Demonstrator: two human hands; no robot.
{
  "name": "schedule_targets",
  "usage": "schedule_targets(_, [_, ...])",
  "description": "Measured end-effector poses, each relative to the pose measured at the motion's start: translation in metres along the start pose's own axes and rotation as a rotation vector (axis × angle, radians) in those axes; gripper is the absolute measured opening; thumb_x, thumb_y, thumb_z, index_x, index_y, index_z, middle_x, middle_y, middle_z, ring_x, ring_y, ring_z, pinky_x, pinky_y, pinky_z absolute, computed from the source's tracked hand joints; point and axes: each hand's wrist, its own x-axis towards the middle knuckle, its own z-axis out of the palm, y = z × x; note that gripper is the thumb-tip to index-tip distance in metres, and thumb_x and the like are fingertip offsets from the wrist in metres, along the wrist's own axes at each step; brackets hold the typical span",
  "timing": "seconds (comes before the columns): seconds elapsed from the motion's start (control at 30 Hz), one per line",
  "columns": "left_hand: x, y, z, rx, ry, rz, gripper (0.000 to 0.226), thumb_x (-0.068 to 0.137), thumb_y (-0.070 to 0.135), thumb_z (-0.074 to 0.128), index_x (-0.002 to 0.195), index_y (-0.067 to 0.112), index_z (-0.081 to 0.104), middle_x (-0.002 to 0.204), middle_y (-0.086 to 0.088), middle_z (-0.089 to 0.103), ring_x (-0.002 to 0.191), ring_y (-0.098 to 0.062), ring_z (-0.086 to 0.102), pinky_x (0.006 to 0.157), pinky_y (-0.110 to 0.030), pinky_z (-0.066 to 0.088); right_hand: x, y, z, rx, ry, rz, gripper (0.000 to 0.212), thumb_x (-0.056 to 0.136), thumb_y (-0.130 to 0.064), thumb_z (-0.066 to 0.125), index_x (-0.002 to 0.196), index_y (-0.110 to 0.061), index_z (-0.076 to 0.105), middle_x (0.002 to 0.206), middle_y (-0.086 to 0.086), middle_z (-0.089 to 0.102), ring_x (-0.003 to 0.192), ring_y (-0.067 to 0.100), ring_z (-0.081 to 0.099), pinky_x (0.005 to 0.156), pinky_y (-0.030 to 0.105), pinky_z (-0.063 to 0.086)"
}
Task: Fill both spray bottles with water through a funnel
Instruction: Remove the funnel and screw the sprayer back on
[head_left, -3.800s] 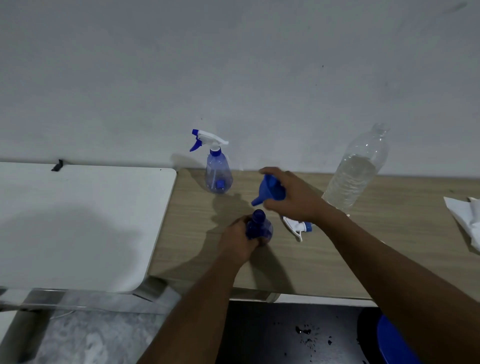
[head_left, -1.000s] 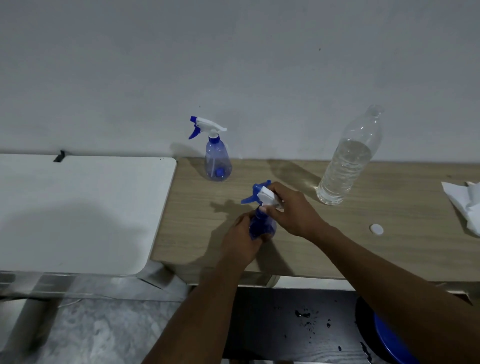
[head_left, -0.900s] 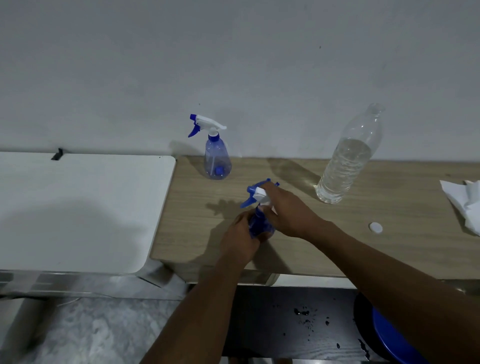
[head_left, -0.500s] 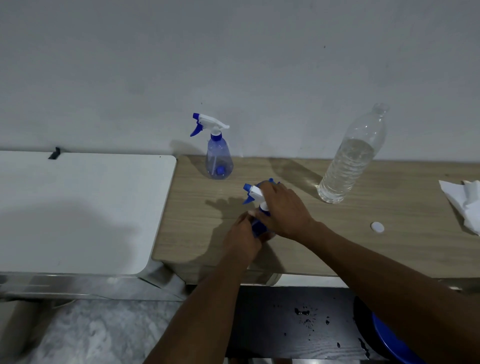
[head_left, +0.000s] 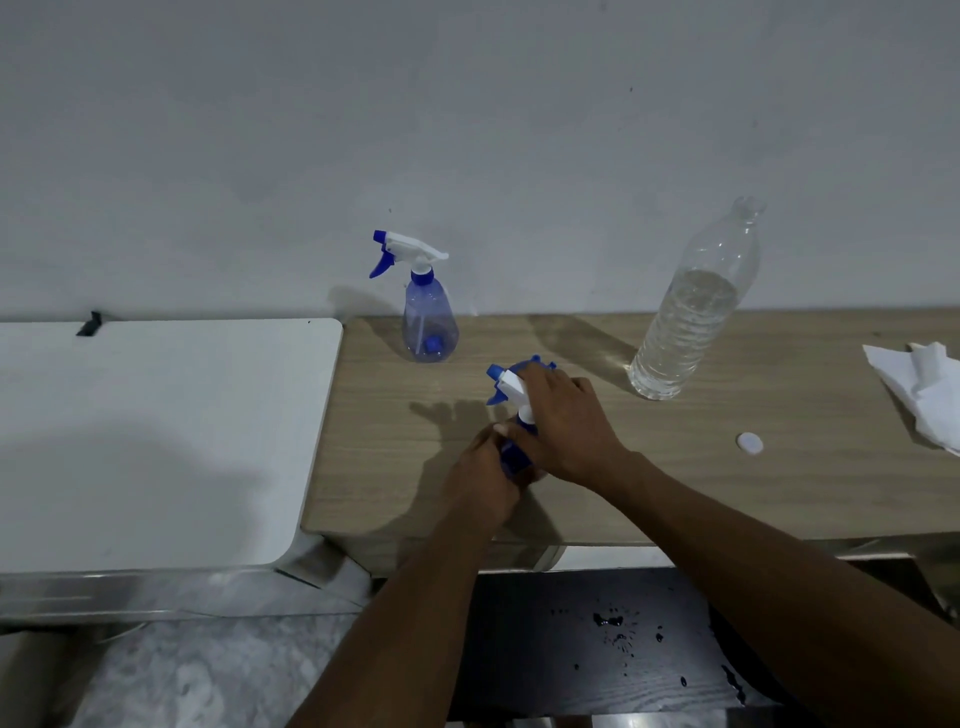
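right hand (head_left: 566, 431) has twisted further round the white plastic sprayer (head_left: 511, 387), fingers curled over it, left hand (head_left: 483, 478) gripping the rounded blue bottle (head_left: 511, 460) underneath

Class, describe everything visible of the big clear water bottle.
The water bottle is tall, clear, ribbed plastic, standing on its base on the wooden table, close to the wall. Its mouth is open, uncapped; a small white disc, perhaps its cap, lies apart on the table to its right. Water fills well over half of it. Only the table touches it.
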Motion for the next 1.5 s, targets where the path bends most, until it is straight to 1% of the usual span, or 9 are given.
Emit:
schedule_targets(0.17, [0.000, -0.002, -0.001, 0.025, 0.006, 0.039, 0.057, 0.085, 0.032, 0.073, 0.136, 0.024, 0.048, 0.131, 0.002, 0.057, 0.120, -0.019, 0.054, 0.103, -0.032, 0.039, -0.002, 0.000, -0.005, 0.122, -0.060, 0.020, 0.048, 0.090, -0.024, 0.067, 0.131, -0.013, 0.045, 0.122, 0.006, 0.058, 0.102, 0.024, 0.057, 0.091, 0.039, 0.042])
schedule_targets(0.33, [0.002, -0.001, -0.001, -0.037, -0.029, 0.024, 0.055, 0.080, 0.038, 0.078, 0.127, 0.024, 0.054, 0.120, 0.003, 0.062, 0.109, -0.014, 0.058, 0.096, -0.029, 0.043, -0.009, -0.005, 0.002, 0.225, 0.067, 0.152, 0.040, 0.084, -0.028, 0.077, 0.113, -0.012, 0.053, 0.106, 0.007, 0.063, 0.086, 0.024, 0.061, 0.073, 0.039, 0.052])
schedule_targets(0.47, [-0.001, -0.001, -0.003, -0.103, -0.004, 0.071, 0.048, 0.076, 0.021, 0.078, 0.120, 0.027, 0.062, 0.111, 0.007, 0.068, 0.101, -0.013, 0.064, 0.091, -0.032, 0.051, -0.014, 0.002, 0.001, 0.629, 0.186, 0.384, 0.029, 0.076, -0.026, 0.084, 0.090, -0.019, 0.060, 0.079, -0.006, 0.063, 0.069, 0.005, 0.057, 0.062, 0.021, 0.046])
schedule_targets(0.63, [-0.007, 0.006, -0.007, -0.306, -0.181, 0.077, 0.054, 0.071, 0.027, 0.086, 0.120, 0.031, 0.064, 0.105, 0.010, 0.072, 0.088, -0.006, 0.069, 0.086, -0.033, 0.058, -0.011, -0.005, -0.011, 0.950, 0.111, 0.387, 0.015, 0.089, -0.024, 0.074, 0.103, -0.019, 0.071, 0.087, 0.003, 0.070, 0.073, 0.006, 0.062, 0.067, 0.022, 0.049])
schedule_targets(0.83, [-0.026, 0.025, -0.004, -0.469, -0.213, 0.092, 0.042, 0.069, 0.043, 0.086, 0.106, 0.033, 0.070, 0.104, 0.015, 0.072, 0.096, -0.002, 0.068, 0.089, -0.031, 0.056, 0.002, -0.006, -0.026, 0.892, -0.072, 0.323, 0.014, 0.092, -0.027, 0.071, 0.098, -0.014, 0.073, 0.064, -0.013, 0.062, 0.059, 0.006, 0.052, 0.059, 0.019, 0.041])
schedule_targets(1.07, [-0.045, 0.028, 0.000, -0.508, -0.395, 0.019, 0.048, 0.076, 0.034, 0.083, 0.120, 0.030, 0.064, 0.108, 0.019, 0.068, 0.100, 0.001, 0.063, 0.092, -0.027, 0.053, -0.020, 0.014, -0.037, 0.801, -0.149, 0.389, 0.018, 0.096, -0.031, 0.065, 0.101, -0.016, 0.073, 0.088, 0.003, 0.078, 0.088, 0.020, 0.074, 0.084, 0.045, 0.057])
schedule_targets(1.3, [-0.020, -0.055, -0.075, -0.240, 0.280, -0.193, 0.040, 0.085, 0.017, 0.070, 0.125, 0.017, 0.065, 0.122, -0.003, 0.067, 0.095, -0.019, 0.067, 0.096, -0.029, 0.049, -0.042, 0.051, -0.081, 0.692, -0.553, 0.434, 0.018, 0.095, -0.025, 0.067, 0.109, -0.015, 0.067, 0.091, 0.013, 0.074, 0.086, 0.021, 0.072, 0.059, 0.039, 0.059])
schedule_targets(1.4, [-0.015, -0.064, -0.110, -0.106, 0.345, -0.156, 0.041, 0.086, 0.026, 0.066, 0.127, 0.024, 0.062, 0.122, 0.006, 0.067, 0.092, -0.009, 0.062, 0.090, -0.021, 0.043, -0.043, 0.055, -0.083, 0.657, -0.559, 0.420, 0.016, 0.095, -0.029, 0.067, 0.106, -0.017, 0.069, 0.086, 0.014, 0.074, 0.082, 0.026, 0.071, 0.053, 0.037, 0.056])
schedule_targets(1.5, [-0.011, -0.066, -0.119, -0.119, 0.368, -0.157, 0.044, 0.087, 0.022, 0.065, 0.131, 0.020, 0.061, 0.125, -0.001, 0.066, 0.093, -0.008, 0.058, 0.086, -0.021, 0.039, -0.042, 0.053, -0.085, 0.608, -0.506, 0.386, 0.021, 0.096, -0.026, 0.066, 0.076, -0.020, 0.071, 0.065, 0.011, 0.068, 0.054, 0.016, 0.062, 0.048, 0.035, 0.052])
